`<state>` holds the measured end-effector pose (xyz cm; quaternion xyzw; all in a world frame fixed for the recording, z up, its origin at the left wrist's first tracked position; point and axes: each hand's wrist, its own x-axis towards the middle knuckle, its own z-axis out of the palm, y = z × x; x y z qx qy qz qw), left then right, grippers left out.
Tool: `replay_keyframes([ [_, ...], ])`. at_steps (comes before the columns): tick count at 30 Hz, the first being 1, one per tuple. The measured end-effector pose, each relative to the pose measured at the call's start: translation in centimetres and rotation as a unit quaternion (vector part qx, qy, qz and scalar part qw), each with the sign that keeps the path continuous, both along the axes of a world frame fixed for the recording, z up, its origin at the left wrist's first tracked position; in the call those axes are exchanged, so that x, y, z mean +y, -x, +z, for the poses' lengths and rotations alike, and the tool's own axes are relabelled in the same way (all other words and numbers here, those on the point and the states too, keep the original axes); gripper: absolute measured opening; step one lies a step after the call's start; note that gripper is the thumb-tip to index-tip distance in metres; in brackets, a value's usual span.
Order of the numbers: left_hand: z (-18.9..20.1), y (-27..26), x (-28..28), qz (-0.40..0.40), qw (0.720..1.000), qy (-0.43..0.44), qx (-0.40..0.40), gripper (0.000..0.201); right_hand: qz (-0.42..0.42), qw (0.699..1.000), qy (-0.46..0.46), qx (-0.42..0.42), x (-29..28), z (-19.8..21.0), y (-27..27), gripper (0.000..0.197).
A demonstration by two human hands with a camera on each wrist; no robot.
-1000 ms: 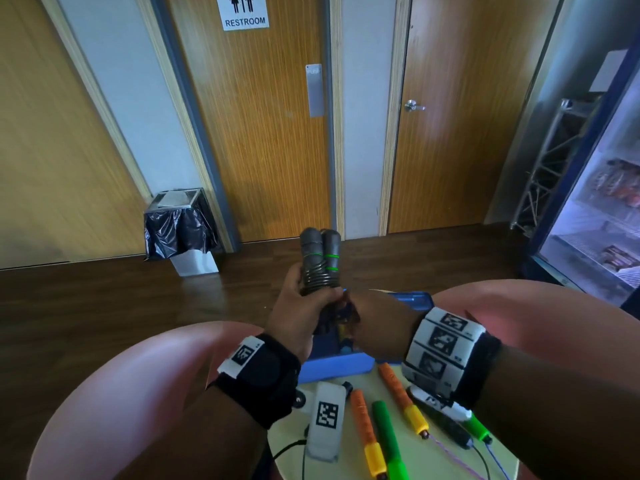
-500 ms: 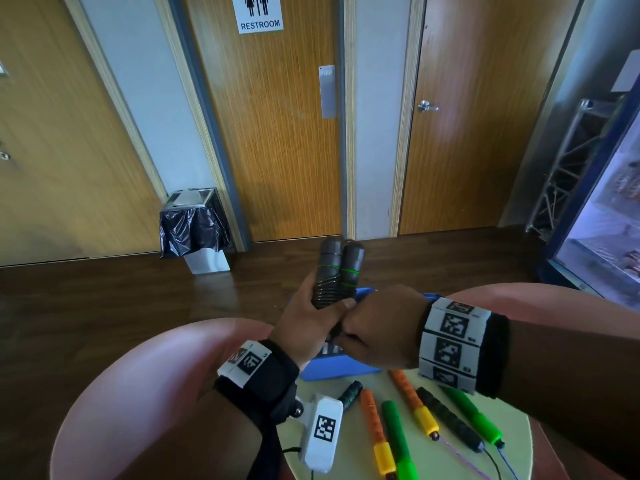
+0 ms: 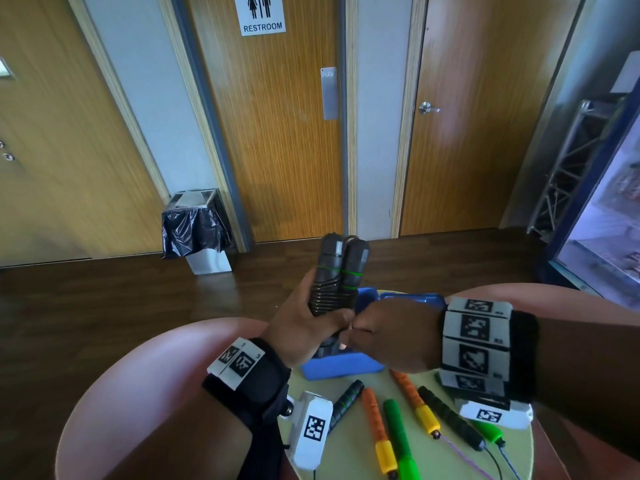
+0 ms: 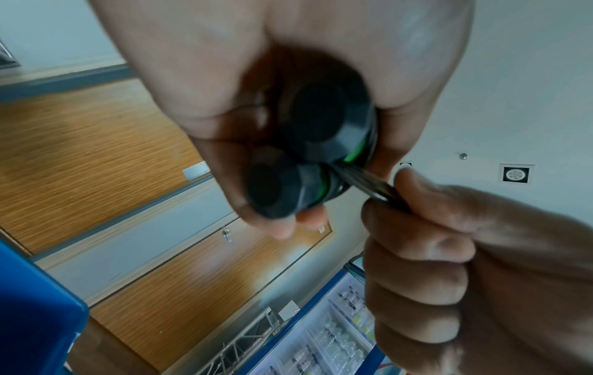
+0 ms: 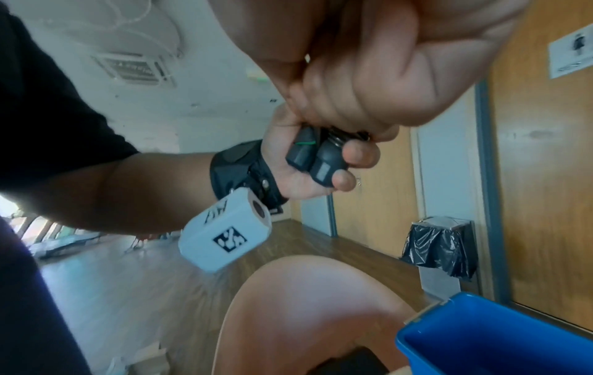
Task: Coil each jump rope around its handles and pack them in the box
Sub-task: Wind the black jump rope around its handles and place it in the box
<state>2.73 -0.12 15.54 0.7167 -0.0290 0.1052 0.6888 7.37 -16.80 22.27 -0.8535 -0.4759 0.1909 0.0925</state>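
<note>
Head view, my count: two black handles (image 3: 337,275) upright together in my left hand (image 3: 304,327), fingers wrapped round; my right hand (image 3: 391,336) pinches their black rope (image 4: 369,184); one blue box (image 3: 343,367) beneath; six loose handles (image 3: 398,420) on table (image 3: 349,452).

Left hand (image 3: 308,327) at frame center of the head view, raised, fingers curled round a pair of black handles (image 3: 337,275) held upright side by side. Right hand (image 3: 394,336) just right of it, knuckles touching the left hand, closed in a fist, thumb and forefinger pinching the rope (image 4: 369,185) coming off the handles. Both forearms come in from the bottom corners, wrists banded.
</note>
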Motion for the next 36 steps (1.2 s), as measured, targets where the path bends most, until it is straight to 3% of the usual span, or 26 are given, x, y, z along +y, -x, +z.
replay_keyframes([
  [3, -0.6, 0.1, 0.1, 0.04, 0.997, 0.066, 0.009, 0.045, -0.042, 0.994, -0.044, 0.088, -0.1, 0.2, -0.4, 0.031],
  [4, -0.9, 0.1, 0.2, 0.062, 0.993, 0.102, 0.016, 0.045, -0.092, 0.981, -0.093, 0.145, -0.4, 0.4, -0.9, 0.027],
  [6, -1.6, 0.2, 0.5, 0.117, 0.976, 0.181, 0.035, 0.048, -0.192, 0.916, -0.22, 0.275, -1.3, 1.3, -1.6, 0.024],
  [8, -2.3, 0.0, 0.9, 0.146, 0.949, 0.271, 0.067, 0.055, -0.22, 0.873, -0.299, 0.317, -2.1, 1.3, -1.9, 0.024],
  [10, -2.4, -0.4, 0.9, 0.157, 0.923, 0.337, 0.097, 0.056, -0.214, 0.874, -0.308, 0.31, -2.4, 0.3, -1.5, 0.017],
  [12, -2.2, -0.9, 0.3, 0.162, 0.909, 0.361, 0.132, 0.045, -0.183, 0.901, -0.287, 0.267, -2.3, -1.2, -1.0, 0.015],
  [15, -1.3, -1.5, -1.7, 0.13, 0.904, 0.372, 0.168, 0.037, -0.148, 0.911, -0.302, 0.238, -2.5, -3.0, -1.5, 0.028],
  [19, -0.1, -2.6, -5.4, 0.055, 0.899, 0.389, 0.196, 0.039, -0.081, 0.856, -0.345, 0.376, -3.9, -3.7, -3.5, 0.045],
  [22, 0.7, -3.9, -7.8, 0.011, 0.891, 0.402, 0.208, 0.047, -0.035, 0.827, -0.35, 0.439, -6.3, -3.5, -5.2, 0.036],
  [25, 0.9, -5.5, -10.5, 0.025, 0.901, 0.38, 0.209, 0.048, -0.074, 0.831, -0.379, 0.401, -8.5, -3.3, -6.9, 0.009],
  [27, 0.9, -6.7, -12.8, 0.052, 0.917, 0.346, 0.192, 0.039, -0.142, 0.828, -0.411, 0.353, -9.6, -3.4, -7.8, 0.019],
  [31, 0.7, -8.9, -16.6, 0.122, 0.948, 0.279, 0.094, 0.046, -0.27, 0.788, -0.445, 0.329, -12.0, -3.6, -9.4, 0.033],
  [36, 0.4, -10.5, -20.4, 0.107, 0.96, 0.25, 0.062, 0.048, -0.238, 0.803, -0.465, 0.287, -15.8, -3.0, -12.1, 0.035],
])
